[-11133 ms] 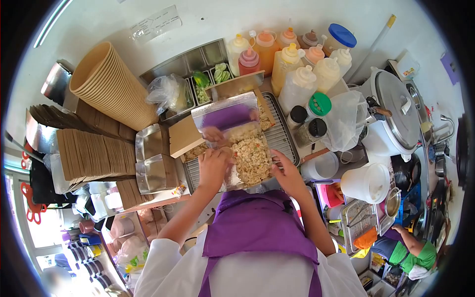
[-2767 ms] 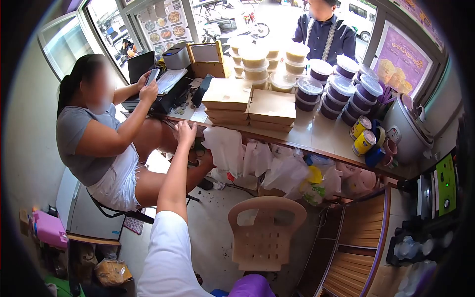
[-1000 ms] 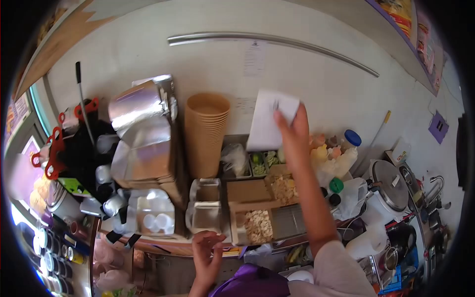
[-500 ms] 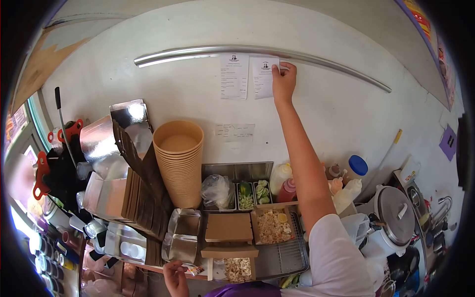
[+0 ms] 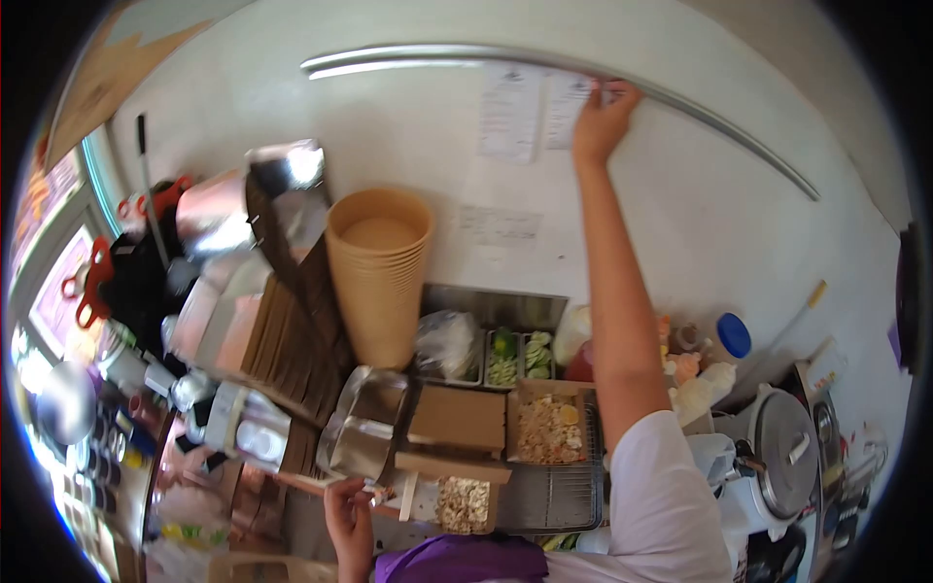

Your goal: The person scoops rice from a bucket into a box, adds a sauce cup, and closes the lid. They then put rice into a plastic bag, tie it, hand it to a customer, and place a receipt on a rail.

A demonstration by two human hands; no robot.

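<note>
My right hand (image 5: 606,119) is raised to the wall, its fingers closed on the upper edge of a printed slip (image 5: 566,115) just under a metal rail (image 5: 437,54). A second slip (image 5: 509,112) hangs beside it on the left. Low in the view, my left hand (image 5: 348,515) is closed near the counter's front edge; a small wrapper-like item is at its fingertips, too small to make out. Close to it are a foil-lined tray (image 5: 369,423) and an open box of food (image 5: 463,503).
A tall stack of paper tubs (image 5: 381,282) stands behind the trays, with stacked cartons (image 5: 282,330) to its left. Another food box (image 5: 550,428) sits on a wire rack. Sauce bottles (image 5: 702,389) and a lidded pot (image 5: 785,447) are on the right.
The view has shifted, so the wall and counter appear higher and mostly further right. My right hand remains at the slip under the rail. My left hand stays low by the counter's front edge.
</note>
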